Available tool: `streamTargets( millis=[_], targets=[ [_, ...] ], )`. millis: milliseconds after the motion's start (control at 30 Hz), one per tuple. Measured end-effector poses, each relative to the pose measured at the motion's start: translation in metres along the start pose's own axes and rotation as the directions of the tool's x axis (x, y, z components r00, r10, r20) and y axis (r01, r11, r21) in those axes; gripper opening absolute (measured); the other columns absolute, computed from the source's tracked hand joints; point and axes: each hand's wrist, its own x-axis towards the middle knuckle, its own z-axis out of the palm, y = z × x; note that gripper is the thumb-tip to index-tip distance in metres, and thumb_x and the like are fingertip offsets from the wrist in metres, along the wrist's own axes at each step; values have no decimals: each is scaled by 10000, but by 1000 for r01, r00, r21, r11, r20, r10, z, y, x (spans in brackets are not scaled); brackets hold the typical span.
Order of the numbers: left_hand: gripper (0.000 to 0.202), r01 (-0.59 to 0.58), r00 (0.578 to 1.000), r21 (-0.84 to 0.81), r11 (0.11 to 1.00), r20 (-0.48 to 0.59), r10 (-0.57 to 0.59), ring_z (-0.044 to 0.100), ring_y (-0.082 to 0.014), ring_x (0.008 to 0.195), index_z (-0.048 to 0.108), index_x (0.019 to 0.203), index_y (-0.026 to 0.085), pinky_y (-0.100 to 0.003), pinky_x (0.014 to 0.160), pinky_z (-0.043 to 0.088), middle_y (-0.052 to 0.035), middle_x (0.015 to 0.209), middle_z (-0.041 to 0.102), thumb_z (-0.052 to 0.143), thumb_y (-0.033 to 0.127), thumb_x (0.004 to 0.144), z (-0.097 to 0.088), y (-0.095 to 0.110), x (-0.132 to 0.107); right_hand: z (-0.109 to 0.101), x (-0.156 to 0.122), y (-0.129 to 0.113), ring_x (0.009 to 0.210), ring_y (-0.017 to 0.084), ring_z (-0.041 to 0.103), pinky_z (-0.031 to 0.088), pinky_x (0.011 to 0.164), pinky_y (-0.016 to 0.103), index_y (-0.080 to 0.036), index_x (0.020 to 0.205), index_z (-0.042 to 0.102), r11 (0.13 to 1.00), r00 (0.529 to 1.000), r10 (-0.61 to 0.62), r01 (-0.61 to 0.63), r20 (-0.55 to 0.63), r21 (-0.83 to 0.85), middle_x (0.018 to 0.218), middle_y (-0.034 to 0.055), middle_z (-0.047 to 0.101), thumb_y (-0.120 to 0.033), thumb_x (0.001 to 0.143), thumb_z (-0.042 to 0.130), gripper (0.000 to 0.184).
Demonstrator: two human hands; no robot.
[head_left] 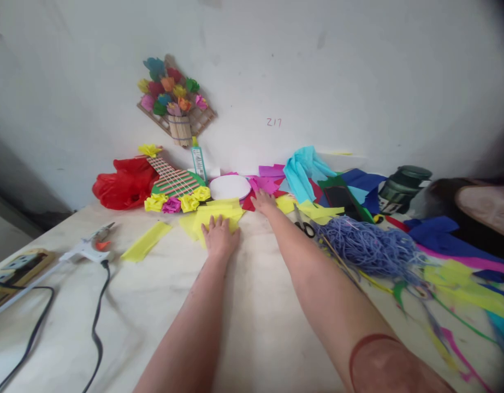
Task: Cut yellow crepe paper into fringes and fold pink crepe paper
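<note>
My left hand (220, 236) lies flat with fingers spread on yellow crepe paper sheets (194, 222). Further forward, my right hand (265, 202) reaches with stretched fingers onto pink paper (265, 184) and red paper (248, 204); nothing shows gripped in it. A white oval piece (230, 186) lies just left of those fingers. Behind the left hand rests a green guitar-shaped craft (176, 179) with stick strips and yellow and magenta paper flowers. One loose yellow strip (146, 241) is to the left. Scissors (304, 225) lie right of the right hand.
A glue gun (88, 249) with its cord and a power strip (20, 270) occupy the left. A red plastic bag (126, 183) and glue bottle (198, 159) stand at the back. Rightward are purple-blue shredded paper (366, 245), blue crepe paper (303, 172) and a dark green jar (405, 188).
</note>
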Motion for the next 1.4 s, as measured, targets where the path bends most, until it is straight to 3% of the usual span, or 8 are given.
streamTargets(
  millis=[400,533,600,700,800,867,1167,1400],
  targets=[
    [447,-32,995,-36,999,-94,29,179,-282,1313,537,1157,195,-509,1054,30,-93,1356,386,466,383,757,-6,4,-1,-33,-46,20,1249,232,300,198,1015,386,-126,1274,418,982,975,-142,117,-169,-149,1393,107,317,-347,895,226,479],
    [341,-203,962,-328,923,-241,126,298,-231,1269,575,1083,197,-408,1055,181,-81,1309,450,439,312,792,-9,16,-3,-34,-84,13,1199,241,352,186,1014,383,-106,1183,510,962,950,-217,169,-223,-215,1348,120,377,-307,883,275,430],
    [284,-168,983,-597,785,-162,88,495,-233,1102,612,971,180,-376,966,338,-107,1148,575,453,331,790,-4,25,-3,-32,-105,8,1153,251,392,195,1002,392,-104,1176,517,955,953,-226,176,-200,-238,1317,133,409,-295,872,306,417],
    [305,198,976,-908,369,218,11,630,-197,728,582,913,134,-333,706,488,-122,879,646,496,390,771,2,36,-2,-28,-135,-1,1098,261,431,215,980,395,-100,1134,558,935,947,-282,236,-155,-265,1248,161,466,-272,863,314,403],
    [366,429,898,-903,-4,426,111,596,-140,576,561,861,121,-268,588,485,-100,723,630,531,465,742,-2,42,-4,-22,-158,-10,1042,266,461,201,981,421,-94,1112,583,906,936,-336,289,-110,-310,1209,184,491,-230,844,327,395],
    [373,481,869,-870,-107,458,185,563,-119,519,558,807,126,-237,529,462,-63,627,600,577,483,701,-6,45,-7,-19,-169,-17,1035,279,465,205,978,440,-71,1123,575,878,920,-379,324,-100,-352,1202,195,494,-219,827,351,400],
    [123,395,918,-917,-64,396,-15,546,-112,509,551,685,124,-226,540,444,12,511,555,635,153,600,8,45,-6,-38,-195,-36,846,233,566,358,817,355,-140,912,662,822,831,-550,520,-87,-231,897,123,640,-255,764,435,294],
    [188,507,861,-852,-128,494,120,599,-145,578,575,811,123,-264,574,493,-56,676,637,601,92,627,2,39,-3,-55,-143,9,806,204,584,380,676,297,-193,886,614,994,952,-82,55,-296,-98,860,69,650,-266,835,330,298]
  ],
)
